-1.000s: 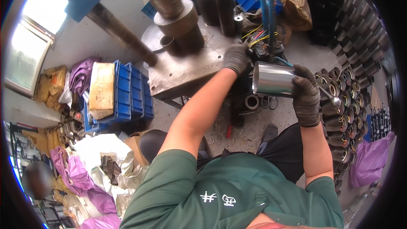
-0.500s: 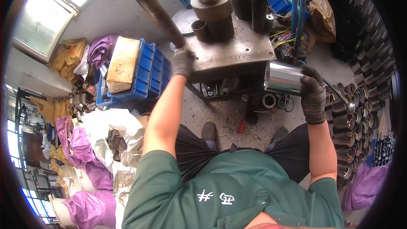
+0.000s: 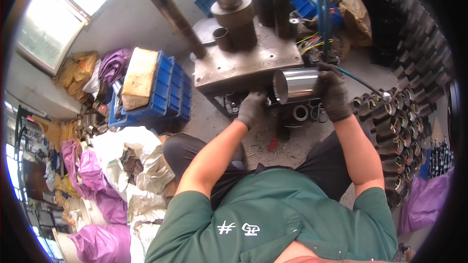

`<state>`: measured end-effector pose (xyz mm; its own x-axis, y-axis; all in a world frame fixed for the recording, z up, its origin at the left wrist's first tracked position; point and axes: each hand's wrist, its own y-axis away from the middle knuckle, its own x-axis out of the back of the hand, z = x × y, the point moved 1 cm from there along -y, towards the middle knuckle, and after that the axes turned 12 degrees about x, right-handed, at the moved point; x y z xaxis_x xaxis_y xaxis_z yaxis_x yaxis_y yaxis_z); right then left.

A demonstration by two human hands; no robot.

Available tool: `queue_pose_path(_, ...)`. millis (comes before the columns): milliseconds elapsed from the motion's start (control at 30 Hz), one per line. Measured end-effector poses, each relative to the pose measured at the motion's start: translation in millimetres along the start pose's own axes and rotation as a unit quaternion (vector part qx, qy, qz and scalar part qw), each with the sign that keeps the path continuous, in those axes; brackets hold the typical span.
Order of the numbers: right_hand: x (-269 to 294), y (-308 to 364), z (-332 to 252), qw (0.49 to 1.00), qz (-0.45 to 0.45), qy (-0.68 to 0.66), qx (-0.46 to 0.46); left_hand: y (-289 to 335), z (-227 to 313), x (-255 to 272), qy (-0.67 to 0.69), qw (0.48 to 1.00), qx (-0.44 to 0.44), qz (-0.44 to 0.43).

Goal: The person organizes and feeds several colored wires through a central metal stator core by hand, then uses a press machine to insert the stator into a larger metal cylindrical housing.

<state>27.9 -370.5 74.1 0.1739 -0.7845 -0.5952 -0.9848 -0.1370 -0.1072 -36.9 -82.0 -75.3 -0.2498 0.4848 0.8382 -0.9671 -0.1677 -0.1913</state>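
A shiny metal cylinder (image 3: 295,85) lies sideways in the air in front of the press table (image 3: 243,72), its open end to the left. My right hand (image 3: 334,92), in a dark grey glove, is shut on the cylinder's right end. My left hand (image 3: 251,109), gloved too, is below the table's front edge, a little left of the cylinder and apart from it. Its fingers are blurred and partly hidden, so whether they hold anything cannot be made out. On the table stand a round press block (image 3: 234,14) and a short dark tube (image 3: 223,39).
Left stands a blue crate stack (image 3: 170,87) with a cardboard box (image 3: 140,80) on top. A ball-ended lever (image 3: 386,96) sticks out past my right hand. Stacked motor housings (image 3: 395,141) fill the right side. White sacks (image 3: 129,146) lie at my left.
My left hand has left the table's left corner and moved right and down, below the front edge. My right hand has carried the cylinder slightly left. The view has shifted a little.
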Motion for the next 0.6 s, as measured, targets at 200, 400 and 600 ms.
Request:
queue_pose_path(200,9,-22,40,0.965,0.083,-0.202,-0.148,6,23,-4,0.099,0.995,0.0,-0.033)
queue_pose_path(400,-6,6,69,1.0,-0.012,-0.014,0.009,14,110,43,0.421,0.884,0.096,-0.178)
queue_pose_path(600,-24,30,21,0.884,-0.191,0.417,0.089,-11,78,51,0.745,0.575,0.18,-0.287)
